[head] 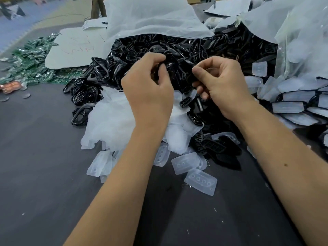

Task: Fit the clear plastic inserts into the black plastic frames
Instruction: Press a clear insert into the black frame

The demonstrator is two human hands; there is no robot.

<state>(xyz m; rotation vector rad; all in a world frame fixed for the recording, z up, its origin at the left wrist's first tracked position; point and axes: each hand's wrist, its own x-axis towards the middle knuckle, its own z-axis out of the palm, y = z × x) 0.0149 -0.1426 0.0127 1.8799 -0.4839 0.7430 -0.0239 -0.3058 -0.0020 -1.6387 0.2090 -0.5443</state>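
– Where is the black frame (169,67)?
– Up in the air, over the big pile of black frames (177,48) near the far edge of the dark bench (40,174). Which way it points is hard to tell.
– And the hands?
– The left hand (149,86) pinches the frame with curled fingers. The right hand (220,82) has curled fingers too; I cannot tell what it holds.
– Anything else?
– Clear inserts (184,162) lie in the middle. White bags (152,16) sit behind.
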